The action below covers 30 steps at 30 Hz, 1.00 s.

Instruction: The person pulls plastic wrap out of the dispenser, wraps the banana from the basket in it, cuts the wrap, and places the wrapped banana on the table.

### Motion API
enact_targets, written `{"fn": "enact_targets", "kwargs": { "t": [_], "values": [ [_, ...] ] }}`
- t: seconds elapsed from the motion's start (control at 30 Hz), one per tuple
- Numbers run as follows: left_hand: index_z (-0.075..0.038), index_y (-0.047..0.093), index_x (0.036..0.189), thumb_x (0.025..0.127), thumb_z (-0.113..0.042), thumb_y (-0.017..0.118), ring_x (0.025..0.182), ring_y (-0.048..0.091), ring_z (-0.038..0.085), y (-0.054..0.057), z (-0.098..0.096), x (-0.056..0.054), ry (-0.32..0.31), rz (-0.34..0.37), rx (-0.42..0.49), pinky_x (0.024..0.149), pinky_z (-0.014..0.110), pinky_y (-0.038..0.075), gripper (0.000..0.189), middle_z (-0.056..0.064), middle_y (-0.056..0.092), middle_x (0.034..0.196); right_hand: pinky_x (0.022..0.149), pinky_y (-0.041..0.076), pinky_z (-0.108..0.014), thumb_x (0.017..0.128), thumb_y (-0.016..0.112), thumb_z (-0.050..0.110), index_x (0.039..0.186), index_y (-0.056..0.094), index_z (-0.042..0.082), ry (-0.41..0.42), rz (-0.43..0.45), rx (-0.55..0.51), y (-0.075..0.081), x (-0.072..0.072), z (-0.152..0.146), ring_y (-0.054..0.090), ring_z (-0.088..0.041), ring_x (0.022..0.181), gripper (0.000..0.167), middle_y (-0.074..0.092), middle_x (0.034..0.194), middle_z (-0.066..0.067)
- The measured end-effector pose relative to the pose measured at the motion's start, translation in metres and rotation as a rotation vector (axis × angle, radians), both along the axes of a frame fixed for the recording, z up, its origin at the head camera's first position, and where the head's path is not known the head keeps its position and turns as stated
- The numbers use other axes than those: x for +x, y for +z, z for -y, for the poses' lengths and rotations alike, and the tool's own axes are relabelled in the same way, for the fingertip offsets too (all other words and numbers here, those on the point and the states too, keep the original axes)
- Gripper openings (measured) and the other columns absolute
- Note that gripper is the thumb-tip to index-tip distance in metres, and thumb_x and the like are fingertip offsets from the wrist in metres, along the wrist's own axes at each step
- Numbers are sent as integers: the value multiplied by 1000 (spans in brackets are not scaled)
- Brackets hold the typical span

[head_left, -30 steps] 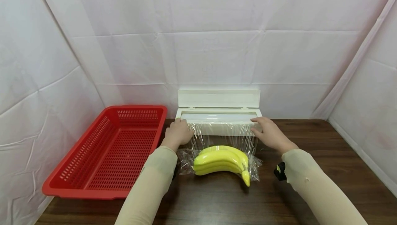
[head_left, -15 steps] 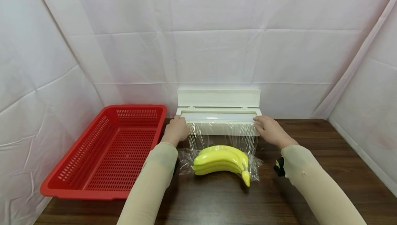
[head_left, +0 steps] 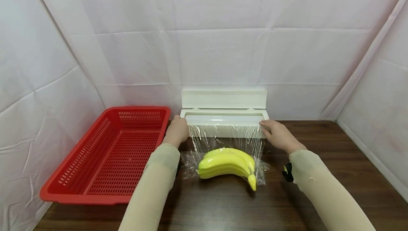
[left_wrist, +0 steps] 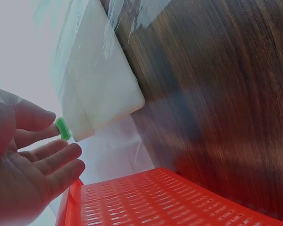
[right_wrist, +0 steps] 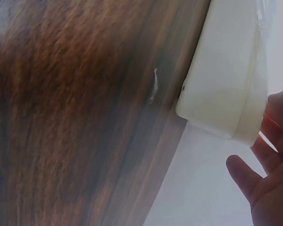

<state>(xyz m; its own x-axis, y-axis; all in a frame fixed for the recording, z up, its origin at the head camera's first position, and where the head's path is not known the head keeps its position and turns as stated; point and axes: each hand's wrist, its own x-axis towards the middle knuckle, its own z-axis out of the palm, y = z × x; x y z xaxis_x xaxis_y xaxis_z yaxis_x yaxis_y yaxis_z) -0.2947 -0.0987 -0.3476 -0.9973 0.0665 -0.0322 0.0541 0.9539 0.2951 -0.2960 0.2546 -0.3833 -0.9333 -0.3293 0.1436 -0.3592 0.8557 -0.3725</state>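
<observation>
A white cling film dispenser (head_left: 224,99) stands at the back with its lid up. Clear film (head_left: 204,142) runs from its front edge down to a bunch of yellow bananas (head_left: 224,163) lying on the table. My left hand (head_left: 177,131) is at the dispenser's left end; in the left wrist view, thumb and index finger pinch a small green slider (left_wrist: 62,129) at its corner. At the opposite end, the fingers of my right hand (head_left: 279,136) touch the dispenser's top edge, the thumb held apart in the right wrist view.
A red slotted plastic basket (head_left: 125,199) stands to the left, close beside my left forearm. White cloth walls (head_left: 223,57) enclose the dark wooden table (head_left: 223,209). Crumpled film (head_left: 189,165) spreads out beside the bananas.
My left hand has moved left, from the film's left edge to the dispenser's left end. My right hand has shifted slightly along the right end. The bananas stay put.
</observation>
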Motion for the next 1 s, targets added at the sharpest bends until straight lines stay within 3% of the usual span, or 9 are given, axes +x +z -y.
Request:
{"fn": "enact_targets", "kwargs": {
  "t": [0.47, 1.0],
  "values": [
    [4, 64, 109, 92, -9, 48, 97, 58, 34, 0, 4, 3, -4, -20, -27, 78, 45, 52, 27, 21, 53, 114, 106, 31, -56, 99, 44, 12, 139, 41, -4, 10, -51, 75, -1, 2, 2, 34, -43, 134, 43, 39, 145, -23],
    [2, 64, 107, 89, -4, 52, 85, 54, 27, 4, -1, 4, -53, 20, -85, 70, 41, 49, 23, 20, 52, 116, 105, 31, -57, 99, 43, 12, 140, 39, -3, -1, -28, 70, 0, 3, 0, 31, -43, 136, 44, 36, 147, -22]
  ]
}}
